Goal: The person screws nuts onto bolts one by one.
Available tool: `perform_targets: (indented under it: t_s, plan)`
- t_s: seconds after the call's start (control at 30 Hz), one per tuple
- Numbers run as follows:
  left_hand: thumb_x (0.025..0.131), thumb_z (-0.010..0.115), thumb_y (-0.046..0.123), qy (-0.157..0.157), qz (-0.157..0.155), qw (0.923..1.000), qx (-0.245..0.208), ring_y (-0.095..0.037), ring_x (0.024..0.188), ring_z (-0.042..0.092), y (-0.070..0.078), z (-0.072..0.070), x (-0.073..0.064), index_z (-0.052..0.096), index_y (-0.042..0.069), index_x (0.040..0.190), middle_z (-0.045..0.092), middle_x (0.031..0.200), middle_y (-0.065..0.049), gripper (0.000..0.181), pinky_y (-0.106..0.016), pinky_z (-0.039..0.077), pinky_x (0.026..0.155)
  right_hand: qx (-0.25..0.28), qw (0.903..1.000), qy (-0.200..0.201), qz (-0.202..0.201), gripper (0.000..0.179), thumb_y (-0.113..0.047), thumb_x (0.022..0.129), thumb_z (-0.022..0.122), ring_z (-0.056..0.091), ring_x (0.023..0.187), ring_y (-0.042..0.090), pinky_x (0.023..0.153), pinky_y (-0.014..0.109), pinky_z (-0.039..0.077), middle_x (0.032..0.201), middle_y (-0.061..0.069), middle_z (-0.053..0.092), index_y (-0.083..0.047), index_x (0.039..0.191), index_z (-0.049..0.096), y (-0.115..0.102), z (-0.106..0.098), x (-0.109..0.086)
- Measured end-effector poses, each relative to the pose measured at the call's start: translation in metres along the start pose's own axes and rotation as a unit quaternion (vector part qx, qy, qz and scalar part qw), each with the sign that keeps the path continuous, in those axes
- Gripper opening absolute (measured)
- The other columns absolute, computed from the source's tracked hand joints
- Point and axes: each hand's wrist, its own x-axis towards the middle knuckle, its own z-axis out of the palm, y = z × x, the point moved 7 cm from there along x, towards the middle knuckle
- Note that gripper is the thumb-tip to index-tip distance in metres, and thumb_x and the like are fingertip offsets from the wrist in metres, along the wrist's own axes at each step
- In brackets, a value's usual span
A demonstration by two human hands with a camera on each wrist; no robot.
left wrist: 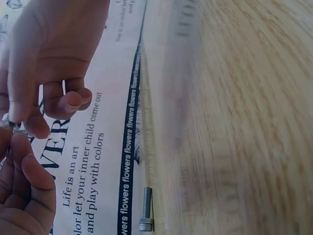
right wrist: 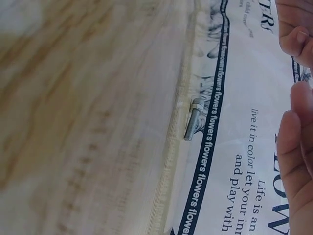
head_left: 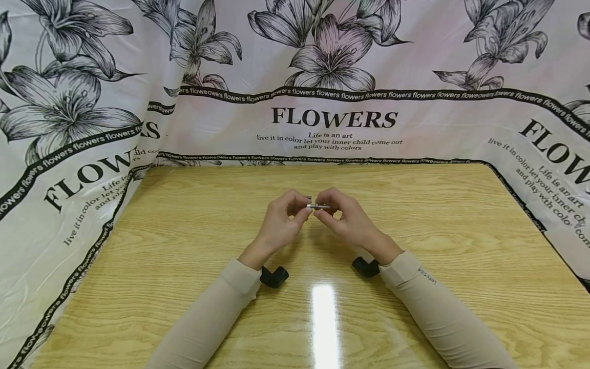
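Over the table's middle, my left hand (head_left: 283,218) and right hand (head_left: 348,215) meet fingertip to fingertip around a small silver bolt (head_left: 318,206). Thumb and fingers of each hand pinch it, the left at one end and the right at the other. It lies roughly level, mostly covered by fingertips; only a glint of metal (left wrist: 9,120) shows in the left wrist view. A second bolt (left wrist: 146,209), with a nut near its cylindrical head, lies on the table beyond the hands. The right wrist view shows this second bolt (right wrist: 193,120) too.
The wood-grain table (head_left: 184,246) is glossy, with a bright light reflection near the front. A white floral cloth (head_left: 221,123) with printed words hangs around its back and sides. Black angled pieces (head_left: 275,277) sit at both wrists, beside the beige sleeves (head_left: 216,307).
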Motion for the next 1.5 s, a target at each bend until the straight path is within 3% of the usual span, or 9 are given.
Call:
perform_targets:
  t_s: [0.1,0.23,0.4,0.6,0.83,1.03,1.13,1.23,1.5]
  plan:
    - [0.089,0.059,-0.009,-0.001,-0.001,1.0000,0.002,-0.032,0.079,0.063,-0.001,0.001,0.000,0.059,-0.008,0.097,0.066,0.093,-0.021,0.008,-0.044,0.053,0.071,-0.013,0.9999,-0.005,-0.004,0.008,0.004,0.092,0.058,0.059,0.077,0.018,0.068,0.036,0.052,0.089,0.010,0.062,0.000,0.098,0.060,-0.004,0.000,0.000]
    - [0.090,0.059,-0.008,-0.002,-0.005,1.0000,0.004,-0.031,0.078,0.063,-0.001,0.002,-0.001,0.059,-0.007,0.097,0.066,0.095,-0.022,0.008,-0.044,0.053,0.070,-0.021,0.9997,-0.010,0.007,0.013,0.000,0.096,0.053,0.055,0.069,0.015,0.062,0.036,0.048,0.081,0.002,0.058,-0.008,0.092,0.063,0.004,0.000,0.000]
    - [0.089,0.059,-0.009,0.001,0.000,1.0000,0.005,-0.030,0.077,0.063,-0.001,0.001,-0.001,0.059,-0.008,0.096,0.066,0.092,-0.022,0.007,-0.042,0.053,0.071,-0.013,0.9997,-0.008,0.020,0.008,-0.011,0.097,0.056,0.058,0.076,0.013,0.066,0.036,0.049,0.091,-0.001,0.062,-0.010,0.103,0.062,0.014,0.000,-0.002]
    - [0.089,0.059,-0.009,0.001,0.006,1.0000,0.001,-0.033,0.078,0.063,-0.001,0.000,-0.001,0.059,-0.009,0.096,0.066,0.091,-0.020,0.007,-0.042,0.053,0.071,0.009,0.9998,-0.001,0.020,0.026,-0.012,0.091,0.065,0.062,0.089,0.014,0.076,0.032,0.053,0.106,0.004,0.064,-0.010,0.114,0.054,0.014,0.000,-0.003]
    - [0.089,0.060,-0.009,0.004,0.006,1.0000,0.003,-0.032,0.080,0.064,-0.001,0.001,-0.001,0.059,-0.008,0.096,0.067,0.093,-0.020,0.008,-0.040,0.053,0.069,-0.007,0.9999,-0.006,-0.007,0.012,0.002,0.093,0.058,0.061,0.080,0.021,0.069,0.036,0.052,0.095,0.009,0.063,-0.001,0.104,0.058,-0.005,-0.001,-0.001]
    - [0.089,0.060,-0.008,0.000,0.004,1.0000,0.001,-0.032,0.079,0.064,0.000,0.003,0.000,0.059,-0.008,0.097,0.067,0.094,-0.021,0.008,-0.041,0.054,0.069,-0.012,0.9995,-0.016,0.026,0.012,0.002,0.097,0.049,0.058,0.070,0.026,0.062,0.036,0.048,0.085,0.005,0.060,0.000,0.096,0.061,-0.023,-0.005,0.000]
    - [0.089,0.060,-0.009,0.003,0.003,1.0000,0.001,-0.033,0.077,0.063,0.000,0.001,0.000,0.059,-0.008,0.096,0.067,0.092,-0.021,0.007,-0.041,0.053,0.069,-0.014,0.9994,-0.014,0.027,0.010,0.002,0.095,0.054,0.060,0.076,0.024,0.067,0.035,0.050,0.092,0.009,0.063,0.001,0.103,0.059,-0.025,-0.005,0.001]
    - [0.089,0.060,-0.009,0.005,0.000,1.0000,0.000,-0.034,0.078,0.063,0.000,0.000,0.000,0.059,-0.009,0.097,0.066,0.092,-0.021,0.008,-0.041,0.053,0.070,-0.008,0.9998,-0.010,0.013,0.019,0.003,0.090,0.060,0.062,0.083,0.023,0.072,0.036,0.053,0.099,0.015,0.063,0.002,0.108,0.054,-0.027,-0.006,0.001]
    - [0.089,0.060,-0.009,0.005,-0.002,1.0000,-0.003,-0.034,0.077,0.064,-0.002,0.001,0.000,0.059,-0.008,0.096,0.067,0.091,-0.020,0.007,-0.044,0.053,0.070,-0.007,0.9998,0.005,-0.018,0.014,0.005,0.089,0.062,0.061,0.083,0.020,0.071,0.036,0.052,0.097,0.013,0.063,0.003,0.102,0.059,-0.030,-0.006,0.001]
